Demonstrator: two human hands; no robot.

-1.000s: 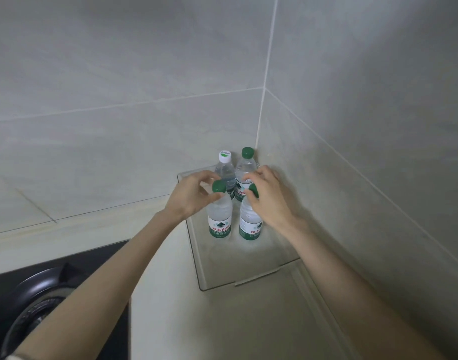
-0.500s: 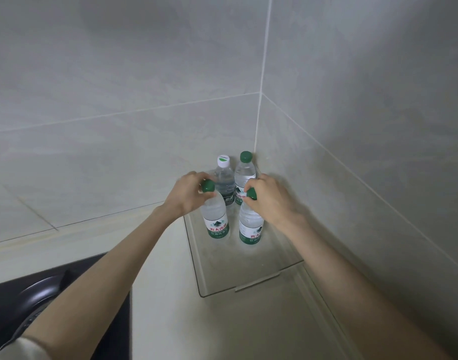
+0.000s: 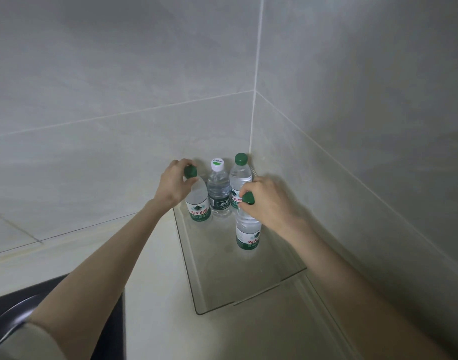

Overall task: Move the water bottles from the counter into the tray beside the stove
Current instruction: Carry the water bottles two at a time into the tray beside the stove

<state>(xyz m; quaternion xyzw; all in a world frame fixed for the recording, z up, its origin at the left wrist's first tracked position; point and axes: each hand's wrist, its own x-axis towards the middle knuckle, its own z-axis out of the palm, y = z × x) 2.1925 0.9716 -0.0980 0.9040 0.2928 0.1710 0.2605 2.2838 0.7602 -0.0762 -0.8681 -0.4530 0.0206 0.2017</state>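
Tile fills most of the head view: pale grey wall panels meet in a corner seam running up at twelve o'clock, and a cream counter [image 3: 155, 268] spreads below them. At eight o'clock from the middle of the frame sits the black stove [image 3: 4, 307], its edge dark against the counter. A clear tray [image 3: 222, 276] lies pushed into the corner, at five o'clock from the frame's middle, its right side along the right wall. Four water bottles stand upright inside it. My left hand [image 3: 174, 181] curls round the green cap of the left bottle [image 3: 199, 203], at ten o'clock in the tray, fingers pinching the top. My right hand [image 3: 268, 201] grips the green cap of the front bottle [image 3: 247, 229], nearer the tray's middle at about one o'clock, beside the right wall. Between my hands the white-capped bottle [image 3: 219, 188] stands untouched at twelve o'clock, just beside the back green-capped bottle [image 3: 239, 172], which is tucked into the corner itself. Whether the two bottles that I hold rest fully on the tray floor, I cannot tell.
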